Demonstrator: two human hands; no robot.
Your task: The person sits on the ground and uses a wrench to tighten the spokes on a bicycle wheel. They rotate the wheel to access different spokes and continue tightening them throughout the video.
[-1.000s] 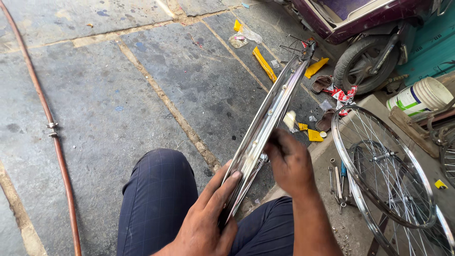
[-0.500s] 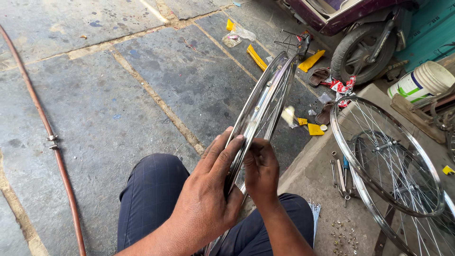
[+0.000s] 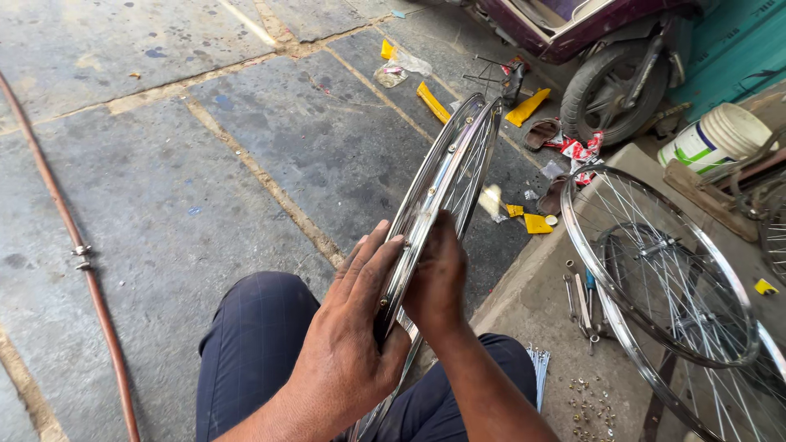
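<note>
1. The chrome wheel rim stands on edge, running from near centre to far right of centre; it walls the left side off from the right.
2. The left hand and right hand press its two sides at the near end, closing that stretch.
3. Left of the rim, the stone floor lies open as far as the red hose at the far left.
4. Right of the rim, spoked wheels cover the concrete ledge; tools and loose nuts fill the gap just beside them.
5. Far right, a scooter tyre, a white bucket and yellow scraps block the way.
</note>
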